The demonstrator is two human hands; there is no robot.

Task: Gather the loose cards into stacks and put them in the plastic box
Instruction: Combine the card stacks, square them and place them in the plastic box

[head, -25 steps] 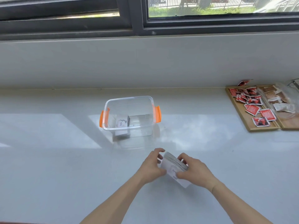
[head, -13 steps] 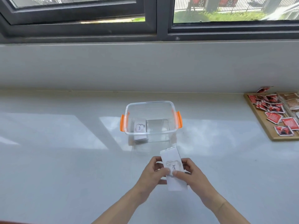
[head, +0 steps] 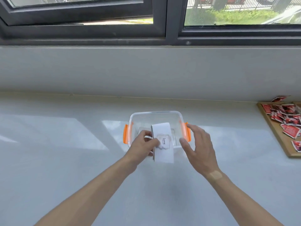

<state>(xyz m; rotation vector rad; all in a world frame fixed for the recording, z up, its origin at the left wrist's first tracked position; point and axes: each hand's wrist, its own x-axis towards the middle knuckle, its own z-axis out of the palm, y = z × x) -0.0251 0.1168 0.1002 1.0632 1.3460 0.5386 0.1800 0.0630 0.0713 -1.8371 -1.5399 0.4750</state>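
Observation:
A clear plastic box (head: 156, 113) with orange side handles stands on the white counter in the middle of the view. My left hand (head: 143, 145) grips a stack of white cards (head: 163, 144) by its left edge, tilted over the box's near rim; the top card shows a small printed word. My right hand (head: 197, 144) hovers open just right of the stack, fingers spread, beside the box's right handle (head: 188, 133). The stack and my hands hide most of the box's inside.
A wooden tray (head: 273, 136) with several red packets lies at the right edge of the counter. A low grey wall and a dark-framed window rise behind the box. The white counter (head: 65, 144) stretches left and toward me.
The stack has moved forward from the counter to over the box's near rim. My right hand has let go of it and opened; my left hand alone holds it now.

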